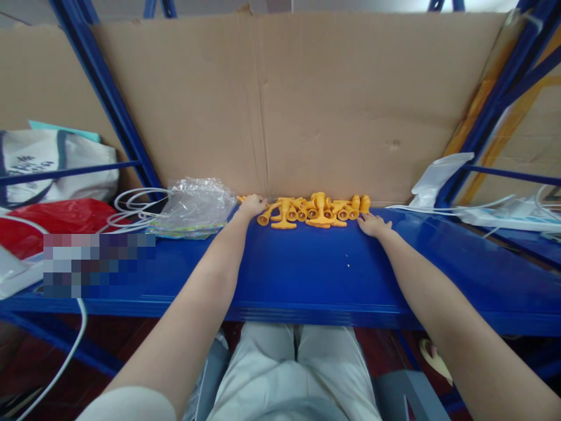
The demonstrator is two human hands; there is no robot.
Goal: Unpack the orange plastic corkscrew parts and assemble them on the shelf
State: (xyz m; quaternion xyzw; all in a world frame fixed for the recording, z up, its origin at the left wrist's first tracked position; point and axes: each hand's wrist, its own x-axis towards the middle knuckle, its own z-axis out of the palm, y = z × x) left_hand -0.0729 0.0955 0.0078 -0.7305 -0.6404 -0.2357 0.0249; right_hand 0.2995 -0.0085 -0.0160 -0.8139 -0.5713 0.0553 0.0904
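Note:
A row of heaped yellow plastic pieces lies on the blue shelf, against the cardboard at the back. Several have round, cup-like ends with a hole, and some have a T-shaped handle; their exact kind is unclear. My left hand rests at the left end of the heap, fingers loosely bent towards it and partly hidden. A bit of yellow shows just beyond that hand. At the right end, my right hand lies low on the shelf with its fingers apart, beside the outermost pieces. I see nothing gripped in either hand.
A tall cardboard sheet closes off the back between blue metal posts. Left of my arm are a clear plastic bag, coiled white cable and a red bag. A white power strip lies at the right.

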